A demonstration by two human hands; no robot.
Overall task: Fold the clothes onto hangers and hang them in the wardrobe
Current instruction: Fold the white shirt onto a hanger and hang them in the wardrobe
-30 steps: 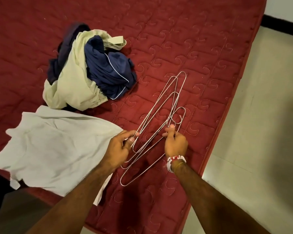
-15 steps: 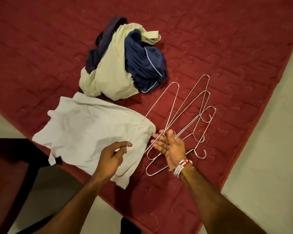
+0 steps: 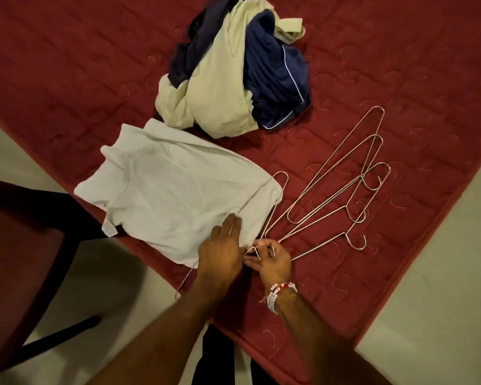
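A pale grey shirt (image 3: 172, 190) lies spread flat on the red quilted mattress (image 3: 67, 65). One wire hanger (image 3: 257, 191) rests across the shirt's near right part; my left hand (image 3: 222, 248) grips its wire, and its hook sits in my right hand (image 3: 271, 259), which pinches it. Several other wire hangers (image 3: 345, 173) lie fanned out on the mattress just right of the shirt. A crumpled heap of cream and navy clothes (image 3: 233, 79) sits behind the shirt.
The mattress edge runs diagonally on both sides, with pale floor (image 3: 442, 259) to the right and near left. A dark wooden chair (image 3: 25, 245) stands at the lower left, close to the mattress edge.
My left hand has pulled one hanger away from the others and onto the shirt. My right hand has closed on its hook. The view has shifted left.
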